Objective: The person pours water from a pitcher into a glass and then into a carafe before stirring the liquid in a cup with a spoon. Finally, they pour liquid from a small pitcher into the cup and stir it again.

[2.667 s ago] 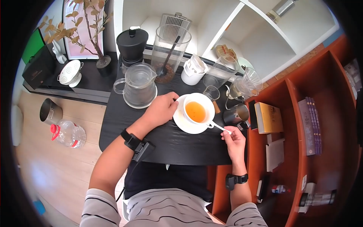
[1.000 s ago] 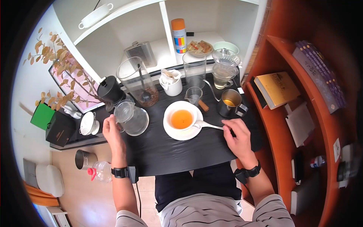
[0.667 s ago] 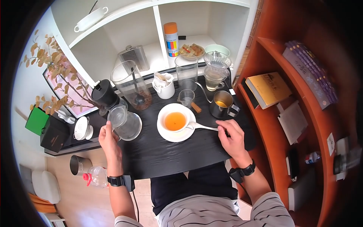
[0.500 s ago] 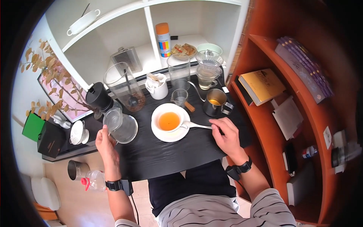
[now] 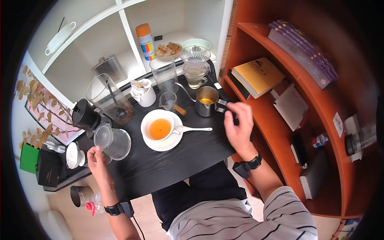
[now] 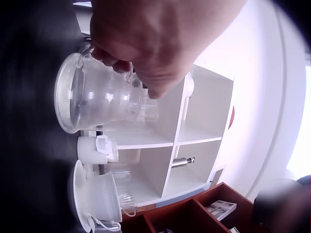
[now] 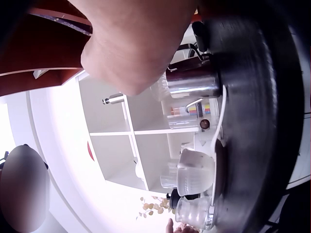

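My left hand holds the handle of a lidded glass pitcher at the table's left; the left wrist view shows fingers curled at this glass pitcher. My right hand is beside a steel gooseneck pot with amber liquid inside, its loosely bent fingertips right by the pot's handle. In the right wrist view the hand partly overlaps the steel pot. Between the hands, a white teacup of amber tea stands on a saucer. A white spoon lies across the saucer, its handle sticking out right.
Behind the cup are a small glass jug with a wooden handle, a white canister, a tall glass cylinder with beans and a dripper. A black grinder stands back left. An orange bookshelf borders the right.
My right hand has let go of the spoon, which now rests on the saucer, and moved up to the steel pot's handle. My left hand went from the saucer to the glass pitcher. The view turned.
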Demonstrator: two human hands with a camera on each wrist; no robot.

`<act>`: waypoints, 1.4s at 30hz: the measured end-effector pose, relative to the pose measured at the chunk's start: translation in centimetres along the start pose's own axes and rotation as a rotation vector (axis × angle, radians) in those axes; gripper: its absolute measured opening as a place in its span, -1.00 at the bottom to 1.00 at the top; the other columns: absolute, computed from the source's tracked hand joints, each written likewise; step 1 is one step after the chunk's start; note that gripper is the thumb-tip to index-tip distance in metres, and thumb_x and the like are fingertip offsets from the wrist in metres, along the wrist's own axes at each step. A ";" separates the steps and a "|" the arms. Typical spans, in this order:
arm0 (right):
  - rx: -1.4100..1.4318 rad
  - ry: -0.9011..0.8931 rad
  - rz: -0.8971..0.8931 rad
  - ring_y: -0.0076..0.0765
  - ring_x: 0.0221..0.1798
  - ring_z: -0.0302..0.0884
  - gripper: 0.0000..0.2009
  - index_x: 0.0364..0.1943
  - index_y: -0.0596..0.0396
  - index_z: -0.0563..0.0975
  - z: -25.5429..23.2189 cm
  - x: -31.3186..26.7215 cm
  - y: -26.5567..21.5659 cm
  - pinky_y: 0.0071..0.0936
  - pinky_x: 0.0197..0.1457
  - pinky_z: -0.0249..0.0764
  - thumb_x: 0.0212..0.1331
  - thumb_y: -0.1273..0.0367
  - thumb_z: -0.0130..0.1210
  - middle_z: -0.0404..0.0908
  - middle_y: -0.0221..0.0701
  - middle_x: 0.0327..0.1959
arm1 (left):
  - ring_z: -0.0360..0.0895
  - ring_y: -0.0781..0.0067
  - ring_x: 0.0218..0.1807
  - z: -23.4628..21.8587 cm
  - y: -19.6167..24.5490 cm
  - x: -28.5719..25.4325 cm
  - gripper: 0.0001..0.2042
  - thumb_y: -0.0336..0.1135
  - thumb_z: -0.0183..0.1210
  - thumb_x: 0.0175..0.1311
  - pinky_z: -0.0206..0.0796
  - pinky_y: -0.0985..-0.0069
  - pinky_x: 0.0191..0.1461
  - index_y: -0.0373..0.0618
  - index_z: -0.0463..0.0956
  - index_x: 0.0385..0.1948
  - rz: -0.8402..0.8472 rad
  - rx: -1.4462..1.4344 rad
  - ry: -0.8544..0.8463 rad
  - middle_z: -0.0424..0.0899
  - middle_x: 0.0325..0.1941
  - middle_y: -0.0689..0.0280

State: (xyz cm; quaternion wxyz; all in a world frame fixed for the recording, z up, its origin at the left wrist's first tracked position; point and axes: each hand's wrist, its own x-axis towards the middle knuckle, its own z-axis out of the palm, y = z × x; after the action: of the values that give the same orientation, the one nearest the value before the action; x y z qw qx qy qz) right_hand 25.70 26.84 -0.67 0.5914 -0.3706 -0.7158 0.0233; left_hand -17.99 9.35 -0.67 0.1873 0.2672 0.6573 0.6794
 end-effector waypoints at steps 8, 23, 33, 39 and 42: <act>-0.004 -0.263 0.255 -0.11 -0.07 0.66 -0.72 0.12 0.22 0.63 0.2 1.1 1.6 -0.23 0.04 0.59 0.37 0.45 0.28 0.66 -0.17 -0.12 | 0.35 0.76 -0.32 -0.1 0.0 -1.6 -0.48 -0.39 0.44 0.41 0.22 0.72 -0.19 -0.23 0.40 0.31 0.133 0.120 -0.097 0.43 -0.37 0.56; 0.071 -0.330 0.217 -0.22 -0.26 0.61 -0.77 0.11 0.17 0.67 0.8 0.4 1.1 -0.33 -0.16 0.54 0.43 0.48 0.24 0.66 -0.25 -0.27 | 0.37 0.80 -0.31 0.9 1.1 -4.3 -0.39 -0.50 0.45 0.35 0.25 0.79 -0.15 -0.29 0.33 0.38 0.087 0.103 -0.072 0.44 -0.36 0.55; 0.031 -0.311 0.213 -0.37 -0.30 0.59 -0.74 0.15 0.18 0.63 1.0 -0.6 1.3 -0.43 -0.22 0.54 0.45 0.43 0.25 0.64 -0.29 -0.22 | 0.52 0.71 -0.24 1.5 2.5 -7.3 -0.41 -0.47 0.35 0.45 0.41 0.70 -0.04 -0.33 0.28 0.44 0.037 -0.007 -0.032 0.56 -0.27 0.45; 0.022 -0.315 0.220 -0.42 -0.32 0.55 -0.75 0.16 0.18 0.63 0.9 -0.6 1.4 -0.45 -0.26 0.52 0.47 0.44 0.23 0.61 -0.31 -0.23 | 0.65 0.61 -0.13 1.2 2.3 -7.8 -0.48 -0.43 0.24 0.57 0.52 0.59 0.08 -0.36 0.26 0.44 0.053 -0.048 -0.079 0.70 -0.12 0.30; 0.041 -0.314 0.218 -0.43 -0.33 0.53 -0.75 0.16 0.18 0.63 1.1 -0.8 1.8 -0.45 -0.26 0.51 0.48 0.45 0.21 0.61 -0.32 -0.22 | 0.66 0.60 -0.10 1.2 2.1 -7.8 -0.50 -0.42 0.24 0.57 0.53 0.59 0.09 -0.35 0.27 0.43 0.094 0.008 -0.070 0.72 -0.13 0.29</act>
State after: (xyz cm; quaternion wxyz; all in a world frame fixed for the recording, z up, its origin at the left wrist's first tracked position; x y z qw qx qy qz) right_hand 25.65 28.14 -2.55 0.4737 -0.4257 -0.7543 0.1597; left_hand -10.94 5.43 0.46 0.1771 0.3219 0.6397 0.6751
